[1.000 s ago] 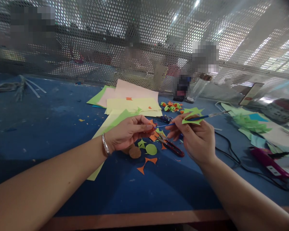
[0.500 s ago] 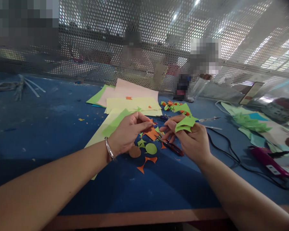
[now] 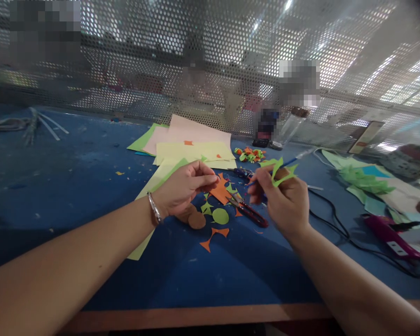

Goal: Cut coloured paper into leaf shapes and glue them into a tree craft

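My left hand (image 3: pixel 187 184) is closed in a pinch above the cut paper; whatever sits between thumb and fingertips is too small to make out. Off to its right, my right hand (image 3: pixel 283 200) grips a thin blue stick-like tool (image 3: pixel 289 162) that points up and right. A green paper scrap (image 3: pixel 279 173) with curved cut-out edges is also in that hand. Between the hands lie an orange paper piece (image 3: pixel 220 190) and scissors (image 3: pixel 248 212) with dark red handles. Nearer me are a green paper circle (image 3: pixel 220 216), brown discs (image 3: pixel 197 220) and a curved orange offcut (image 3: pixel 215 238).
Yellow paper sheets (image 3: pixel 192 151) and a pink sheet (image 3: pixel 199 128) lie behind my hands. Small orange-green paper curls (image 3: pixel 250 154) are piled further back. At right are a magenta power strip (image 3: pixel 388 238), a black cable (image 3: pixel 331 210) and light green papers (image 3: pixel 367 179). A perforated metal screen (image 3: pixel 224 70) rises behind.
My right hand has drawn away to the right with the blue tool and green scrap, widening the space between the hands. The tool now tilts upward. My left hand stays pinched, shifted slightly left.
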Available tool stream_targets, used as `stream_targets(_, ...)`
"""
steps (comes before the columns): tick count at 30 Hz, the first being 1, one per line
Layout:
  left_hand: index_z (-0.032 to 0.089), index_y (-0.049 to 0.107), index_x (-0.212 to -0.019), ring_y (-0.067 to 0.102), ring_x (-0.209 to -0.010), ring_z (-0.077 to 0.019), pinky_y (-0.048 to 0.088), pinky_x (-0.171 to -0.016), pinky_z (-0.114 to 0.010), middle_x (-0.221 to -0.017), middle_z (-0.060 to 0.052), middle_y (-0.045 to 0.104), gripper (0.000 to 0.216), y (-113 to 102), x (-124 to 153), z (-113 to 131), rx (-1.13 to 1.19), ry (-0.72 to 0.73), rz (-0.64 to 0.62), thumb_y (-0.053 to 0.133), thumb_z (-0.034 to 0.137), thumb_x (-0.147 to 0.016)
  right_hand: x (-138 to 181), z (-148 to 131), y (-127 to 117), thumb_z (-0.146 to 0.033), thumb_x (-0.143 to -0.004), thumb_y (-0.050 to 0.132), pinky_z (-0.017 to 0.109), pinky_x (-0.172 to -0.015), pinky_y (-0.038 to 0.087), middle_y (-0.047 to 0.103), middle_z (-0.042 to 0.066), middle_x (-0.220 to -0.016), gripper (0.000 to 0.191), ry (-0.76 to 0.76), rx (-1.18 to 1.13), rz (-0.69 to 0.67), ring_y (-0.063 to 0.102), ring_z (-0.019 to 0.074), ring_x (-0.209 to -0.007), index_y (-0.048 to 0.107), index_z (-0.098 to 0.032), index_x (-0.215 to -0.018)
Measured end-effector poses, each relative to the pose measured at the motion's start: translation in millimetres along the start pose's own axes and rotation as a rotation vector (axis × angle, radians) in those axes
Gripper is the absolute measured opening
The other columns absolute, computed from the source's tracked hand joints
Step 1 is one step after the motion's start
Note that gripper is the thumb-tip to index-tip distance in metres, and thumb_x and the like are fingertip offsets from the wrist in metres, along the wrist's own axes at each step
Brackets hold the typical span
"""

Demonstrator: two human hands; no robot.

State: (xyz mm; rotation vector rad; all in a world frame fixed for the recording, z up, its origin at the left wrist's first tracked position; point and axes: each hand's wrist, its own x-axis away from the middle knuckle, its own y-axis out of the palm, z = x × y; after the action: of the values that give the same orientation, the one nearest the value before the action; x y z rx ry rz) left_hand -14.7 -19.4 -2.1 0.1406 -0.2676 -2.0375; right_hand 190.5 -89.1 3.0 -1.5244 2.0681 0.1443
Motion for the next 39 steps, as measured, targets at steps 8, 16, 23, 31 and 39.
stream_targets(8, 0.017, 0.059, -0.079, 0.063, -0.076, -0.0102, 0.049, -0.079, -0.026, -0.079, 0.002, 0.066, 0.020, -0.5, 2.4, 3.8, 0.043, 0.007, -0.112, 0.079, 0.021, -0.080, -11.2, 14.4, -5.5, -0.034, -0.090, 0.060, 0.026, -0.048, 0.024, 0.040, -0.006, -0.050, 0.037, -0.037, 0.648, -0.500, 0.035, 0.0089, -0.047, 0.042, -0.021, -0.061)
stream_targets(16, 0.018, 0.058, -0.080, 0.062, -0.074, -0.0109, 0.050, -0.074, -0.026, -0.078, 0.002, 0.065, 0.018, 1.2, 4.2, 4.9, -0.039, 0.025, -0.147, 0.076, 0.020, -0.081, -10.0, 17.2, 1.0, -0.036, -0.089, 0.061, 0.026, -0.050, 0.029, 0.057, -0.003, -0.058, 0.026, 0.113, 0.684, -0.620, 0.047, 0.0114, -0.051, 0.056, -0.020, -0.070)
stream_targets(23, 0.020, 0.053, -0.086, 0.057, -0.070, -0.0111, 0.047, -0.069, -0.027, -0.072, 0.004, 0.057, 0.018, 6.1, 3.7, -5.5, -0.366, 0.168, -0.226, 0.070, 0.017, -0.081, -5.5, 10.7, 0.4, -0.046, -0.096, 0.058, 0.024, -0.048, 0.035, 0.057, -0.003, -0.062, 0.030, 0.014, 0.305, -0.378, 0.047, 0.0095, -0.048, 0.063, -0.019, -0.082)
stream_targets(31, 0.023, 0.041, -0.095, 0.060, -0.069, -0.0127, 0.046, -0.064, -0.027, -0.075, 0.004, 0.061, 0.031, 13.5, 8.3, -9.6, -0.447, 0.211, -0.258, 0.068, 0.019, -0.082, 3.0, 4.9, 7.1, -0.034, -0.095, 0.063, 0.023, -0.052, 0.043, 0.065, -0.001, -0.074, 0.016, -0.044, 0.159, -0.423, 0.055, 0.0095, -0.054, 0.066, -0.019, -0.090)
stream_targets(39, 0.024, 0.042, -0.095, 0.061, -0.073, -0.0146, 0.049, -0.071, -0.031, -0.078, 0.003, 0.063, 0.026, 16.6, 14.9, -5.9, -0.477, 0.299, -0.207, 0.065, 0.021, -0.085, 2.5, 2.7, 7.9, -0.035, -0.095, 0.061, 0.022, -0.052, 0.045, 0.066, 0.000, -0.077, 0.018, -0.025, 0.180, -0.408, 0.055, 0.0095, -0.055, 0.065, -0.019, -0.089)
